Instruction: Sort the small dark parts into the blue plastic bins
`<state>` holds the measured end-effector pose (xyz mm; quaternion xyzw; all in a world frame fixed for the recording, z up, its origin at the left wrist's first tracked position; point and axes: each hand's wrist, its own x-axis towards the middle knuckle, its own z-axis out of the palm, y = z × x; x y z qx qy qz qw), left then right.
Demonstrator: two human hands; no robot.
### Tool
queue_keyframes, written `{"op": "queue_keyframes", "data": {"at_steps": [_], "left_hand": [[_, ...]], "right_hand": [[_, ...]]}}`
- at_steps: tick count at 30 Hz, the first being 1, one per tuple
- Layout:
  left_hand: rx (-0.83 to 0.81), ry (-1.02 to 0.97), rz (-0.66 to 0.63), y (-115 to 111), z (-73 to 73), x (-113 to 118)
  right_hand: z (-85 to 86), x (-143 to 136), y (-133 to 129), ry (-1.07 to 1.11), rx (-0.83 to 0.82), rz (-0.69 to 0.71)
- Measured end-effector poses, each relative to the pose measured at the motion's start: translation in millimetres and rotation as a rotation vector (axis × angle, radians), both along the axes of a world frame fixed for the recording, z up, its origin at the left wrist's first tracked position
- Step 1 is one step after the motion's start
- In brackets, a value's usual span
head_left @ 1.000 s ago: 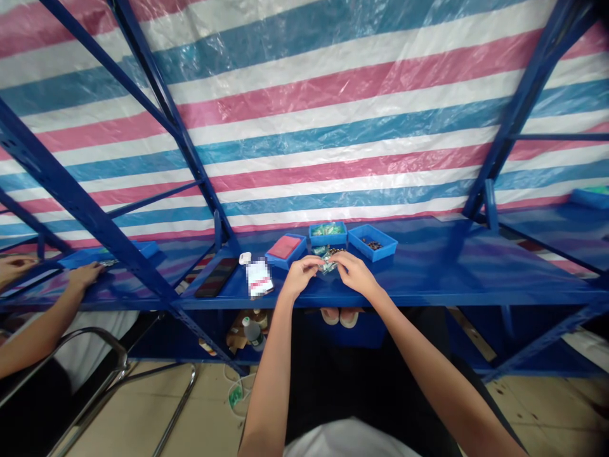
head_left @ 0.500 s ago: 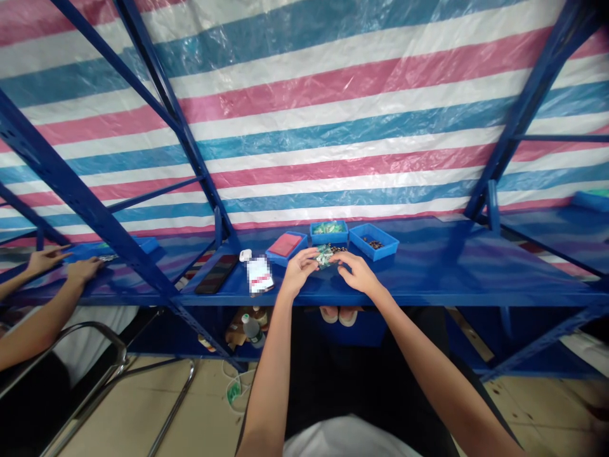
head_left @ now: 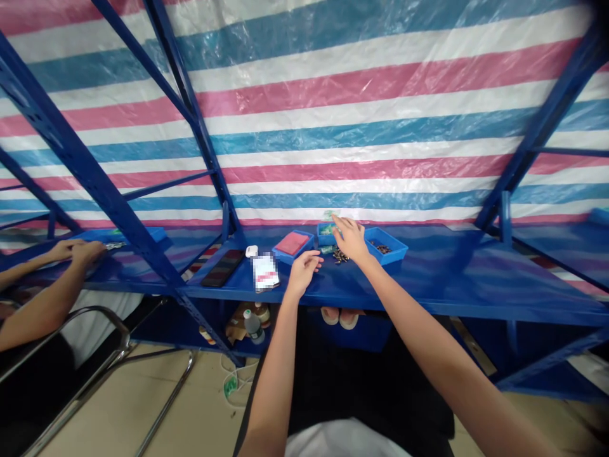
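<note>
My right hand (head_left: pixel 351 237) reaches over a blue tray of green and clear pieces (head_left: pixel 325 235), fingers stretched out and slightly spread. A small blurred green piece (head_left: pixel 329 214) shows just beyond its fingertips, seemingly clear of them. Lower down, my left hand (head_left: pixel 304 270) rests near the table edge with loosely curved fingers and nothing visible in them. Between the hands lie a few green and clear pieces (head_left: pixel 327 250) and a small pile of dark brassy parts (head_left: pixel 339 256). My right wrist partly covers a second blue tray (head_left: pixel 391 256) holding similar dark parts.
A blue tray with a pink pad (head_left: pixel 292 243) stands left of the pile. Farther left are a blurred white item (head_left: pixel 265 271), a small white case (head_left: pixel 252 251) and a black phone (head_left: pixel 222 268). Another person's hands (head_left: pixel 85 252) work beyond a blue upright (head_left: pixel 102 197).
My right hand has left the pile, going up and over the tray of green pieces. My left hand has drawn back slightly from the pile. The view has shifted a little.
</note>
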<state>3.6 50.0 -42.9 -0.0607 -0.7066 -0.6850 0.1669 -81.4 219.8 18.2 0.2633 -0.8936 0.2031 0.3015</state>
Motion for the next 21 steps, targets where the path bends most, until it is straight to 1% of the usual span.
{"op": "queue_keyframes", "data": {"at_steps": [2, 4, 5, 7, 10, 13, 16, 19, 21], "left_hand": [[-0.019, 0.001, 0.002, 0.6, -0.2, 1.1], [-0.035, -0.005, 0.004, 0.9, -0.3, 2.2], [-0.04, -0.009, 0.004, 1.1, -0.1, 2.8], [-0.046, -0.015, -0.001, 1.3, 0.5, 4.1], [-0.051, -0.009, -0.006, 1.5, 1.7, 6.0], [-0.055, 0.001, 0.002, 1.4, 2.5, 7.2], [-0.054, 0.0, 0.014, 1.0, 1.8, 6.6], [-0.049, 0.006, 0.045, 0.5, -0.7, 4.4], [-0.053, 0.009, 0.054, 0.2, -2.5, 2.8]], "right_hand": [[2.6, -12.7, -9.0, -0.097, 0.128, -0.034], [-1.7, -20.9, -13.0, -0.191, 0.248, -0.043], [-5.1, -23.3, -13.2, -0.221, 0.282, -0.045], [-12.1, -26.0, -11.5, -0.236, 0.295, -0.045], [-19.2, -27.7, -8.8, -0.189, 0.253, -0.029], [-22.2, -29.1, -10.1, -0.137, 0.189, -0.024], [-25.8, -28.2, -8.5, -0.083, 0.044, -0.038], [-36.2, -21.3, 5.6, -0.038, -0.142, -0.023], [-47.4, -12.9, 21.6, -0.025, -0.196, 0.028]]}}
